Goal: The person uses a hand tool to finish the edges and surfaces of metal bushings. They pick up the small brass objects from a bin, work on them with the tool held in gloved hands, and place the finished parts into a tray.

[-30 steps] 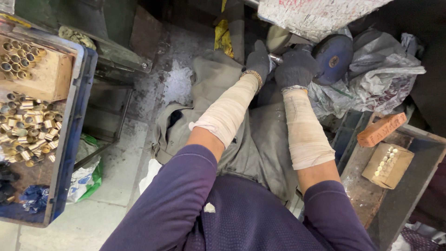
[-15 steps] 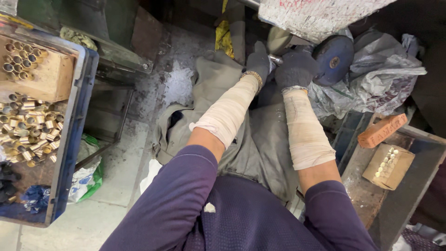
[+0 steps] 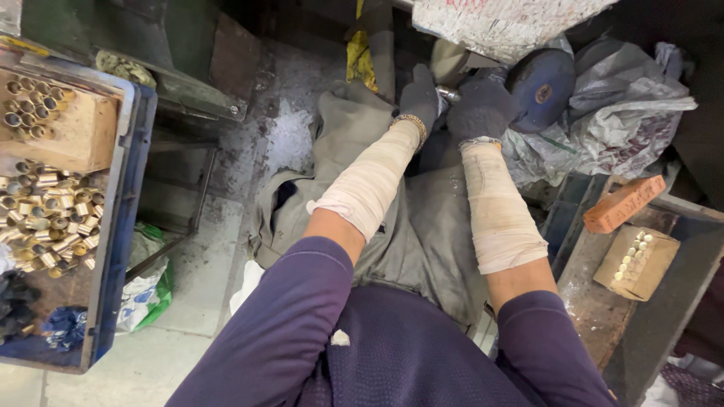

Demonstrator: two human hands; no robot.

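A seated worker in a dark purple top reaches forward with both forearms wrapped in pale cloth sleeves, the gloved hands brought close together at a grinding machine. The left hand [image 3: 419, 98], in a dark knit glove, and the right hand [image 3: 480, 109], gloved the same way, are both curled around a small shiny metal piece [image 3: 446, 93] held between them, just beside the dark round grinding wheel [image 3: 541, 84]. How tightly each hand grips the piece cannot be told, since the gloves hide the fingers.

A grey cloth apron [image 3: 411, 218] lies across the worker's lap beneath the arms. To the worker's left, a blue plastic crate [image 3: 121, 226] holds a heap of short brass bushings [image 3: 49, 218], with a wooden block [image 3: 72, 128] at the crate's far end carrying more bushings stood on end in a cluster. A green and white bag [image 3: 147, 290] sits on the floor just beside the crate's near corner.

To the worker's right, a small cardboard box [image 3: 635, 262] with rows of pale round parts showing through its torn top rests in a metal tray [image 3: 596, 301], near an orange brick [image 3: 623, 203]. Crumpled grey plastic sheeting [image 3: 618, 128] is bunched behind the wheel. A yellow strap [image 3: 360, 56] hangs at the far side, above the apron.
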